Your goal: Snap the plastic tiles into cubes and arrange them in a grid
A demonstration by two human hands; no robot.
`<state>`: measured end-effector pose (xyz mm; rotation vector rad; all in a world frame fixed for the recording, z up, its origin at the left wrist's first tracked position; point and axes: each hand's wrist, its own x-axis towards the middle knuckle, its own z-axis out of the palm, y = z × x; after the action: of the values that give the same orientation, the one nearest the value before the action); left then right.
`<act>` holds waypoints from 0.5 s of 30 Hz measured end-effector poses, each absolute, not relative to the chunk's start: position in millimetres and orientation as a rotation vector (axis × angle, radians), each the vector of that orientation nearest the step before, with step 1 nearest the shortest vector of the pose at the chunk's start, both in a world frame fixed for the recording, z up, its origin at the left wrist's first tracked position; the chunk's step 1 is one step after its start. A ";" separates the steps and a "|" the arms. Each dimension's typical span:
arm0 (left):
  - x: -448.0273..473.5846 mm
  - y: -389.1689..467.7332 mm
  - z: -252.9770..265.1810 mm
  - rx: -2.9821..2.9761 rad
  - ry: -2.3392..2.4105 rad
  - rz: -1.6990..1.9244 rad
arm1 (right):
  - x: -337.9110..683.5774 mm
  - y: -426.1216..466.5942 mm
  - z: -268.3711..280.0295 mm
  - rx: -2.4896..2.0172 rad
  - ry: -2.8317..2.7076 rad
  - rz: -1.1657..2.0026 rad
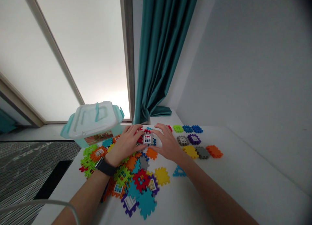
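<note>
Both hands meet over the middle of the white table around a grey gear-edged building tile (pixel 147 139) with a white arched window. My left hand (pixel 130 138), with a dark watch on the wrist, is curled at the tile's left side, its thumb at the lower edge. My right hand (pixel 167 142) bends in from the right, forefinger near the top and thumb near the bottom edge. Bits of red and blue tiles show just behind the grey one. Close below lies an orange tile (pixel 151 153). The exact finger contact is too small to see fully.
A heap of mixed tiles (pixel 131 179) spreads around my left forearm. Sorted tiles lie at right, including a yellow (pixel 190 152) and an orange one (pixel 214 151). A lidded clear box (pixel 95 121) stands back left; a teal curtain (pixel 161 56) hangs behind.
</note>
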<state>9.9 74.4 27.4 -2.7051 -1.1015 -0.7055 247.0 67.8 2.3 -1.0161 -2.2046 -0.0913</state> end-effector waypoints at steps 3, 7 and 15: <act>12.0 72.5 29.5 -2.720 -1.102 -0.708 | 247.0 67.4 2.4 -1.012 -2.219 -0.081; 12.0 73.2 29.1 -2.719 -1.103 -0.711 | 248.9 69.2 1.5 -1.034 -2.228 -0.052; 10.3 76.6 21.9 -2.702 -1.074 -0.815 | 252.7 72.1 1.3 -1.039 -2.210 0.005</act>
<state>10.3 76.6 21.9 -2.7017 -1.0745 -0.8149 252.7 72.1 1.3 -1.0386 -2.2097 0.0051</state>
